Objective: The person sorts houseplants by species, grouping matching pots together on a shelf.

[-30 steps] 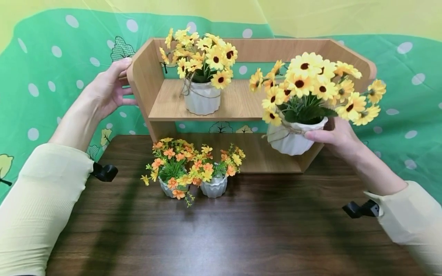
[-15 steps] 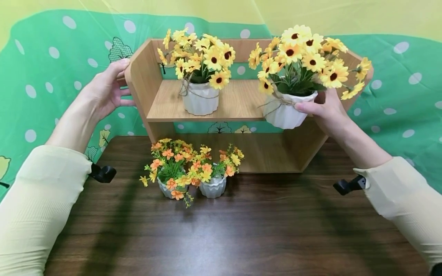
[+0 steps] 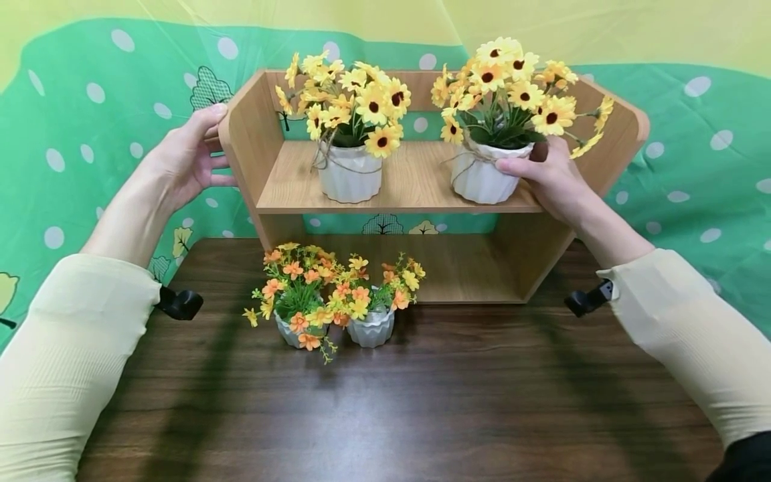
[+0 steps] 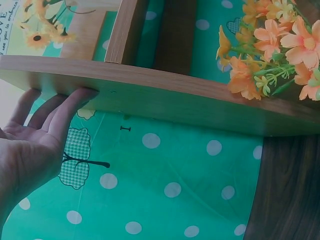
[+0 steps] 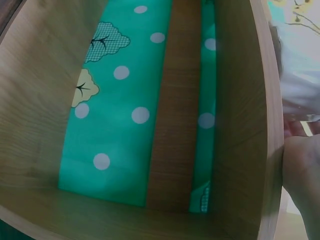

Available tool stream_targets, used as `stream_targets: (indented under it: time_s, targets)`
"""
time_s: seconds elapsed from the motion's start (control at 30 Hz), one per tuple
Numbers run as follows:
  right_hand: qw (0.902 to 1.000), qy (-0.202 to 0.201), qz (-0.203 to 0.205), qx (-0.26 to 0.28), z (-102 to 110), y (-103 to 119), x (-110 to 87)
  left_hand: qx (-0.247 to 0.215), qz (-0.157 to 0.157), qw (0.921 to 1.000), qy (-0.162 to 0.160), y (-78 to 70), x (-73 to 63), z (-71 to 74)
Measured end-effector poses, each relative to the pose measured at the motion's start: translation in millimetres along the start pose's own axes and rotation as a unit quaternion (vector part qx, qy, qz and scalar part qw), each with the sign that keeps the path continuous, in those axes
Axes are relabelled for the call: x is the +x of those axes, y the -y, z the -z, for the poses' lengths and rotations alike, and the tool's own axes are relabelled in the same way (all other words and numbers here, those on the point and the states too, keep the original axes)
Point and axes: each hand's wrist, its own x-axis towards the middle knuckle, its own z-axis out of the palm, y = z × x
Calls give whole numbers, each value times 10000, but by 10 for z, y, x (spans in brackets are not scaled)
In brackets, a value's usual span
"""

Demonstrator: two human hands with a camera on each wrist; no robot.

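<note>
My right hand (image 3: 554,181) grips a white fluted flowerpot (image 3: 482,174) of yellow daisies, thumb on its front; the fingers behind are hidden. The pot is at the front of the upper shelf's right half; whether its base bears on the board I cannot tell. In the right wrist view, the pot (image 5: 300,75) and hand (image 5: 302,165) show at the right edge. With fingertips against its outer left side panel, my left hand (image 3: 187,157) touches the wooden shelf (image 3: 415,167); the left wrist view shows those extended fingers (image 4: 65,115). Another daisy pot (image 3: 351,175) stands on the upper shelf's left.
Two small white pots with orange and yellow flowers, a left one (image 3: 295,294) and a right one (image 3: 371,328), stand on the dark wooden table (image 3: 373,408) before the shelf. Behind hangs a green and yellow patterned cloth (image 3: 90,181).
My right hand has carried the daisy pot up, then left and back down to the right half of the upper shelf. The left hand stays at the side panel.
</note>
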Motion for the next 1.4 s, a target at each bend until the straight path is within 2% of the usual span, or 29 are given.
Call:
stream_targets:
  time_s: [0.2, 0.53, 0.93, 1.4]
  targets:
    - [9999, -41, -139, -59, 13, -32, 54, 20, -15, 10000, 31, 4, 3, -8]
    - [9984, 33, -234, -517, 23, -60, 78, 24, -15, 10000, 77, -4, 1, -4]
    - [9983, 316, -321, -370, -2, -47, 79, 7, -23, 9999, 123, 5, -9, 21]
    - [9981, 363, -376, -337, -17, -30, 68, -42, -17, 9998, 173, 3, 0, 17]
